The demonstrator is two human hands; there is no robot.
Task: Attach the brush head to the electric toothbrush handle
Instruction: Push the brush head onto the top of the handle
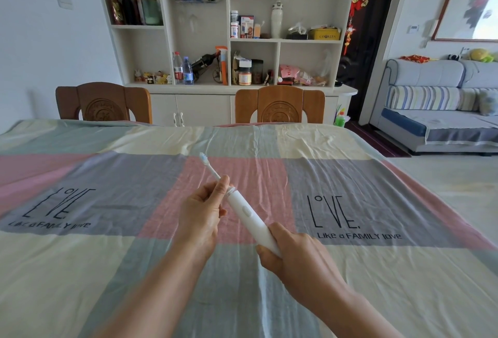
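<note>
Holding the white handle (250, 216) above the table (350, 283), the right hand (291, 251) is gripping its base while the left hand (202, 211) is pinching the brush head (208, 165) at the joint, probably needing one firm push to seat it.

Toothbrush handle (252, 219) being held above tablecloth (107, 256), tilted, lower end being gripped by right hand (293, 259). Brush head (208, 165) being held at handle's upper end by left hand (202, 211), left of handle. Two chairs (103, 101) being seen behind table, shelving unit (223, 27) behind chairs, sofa (436, 106) at far right.
</note>
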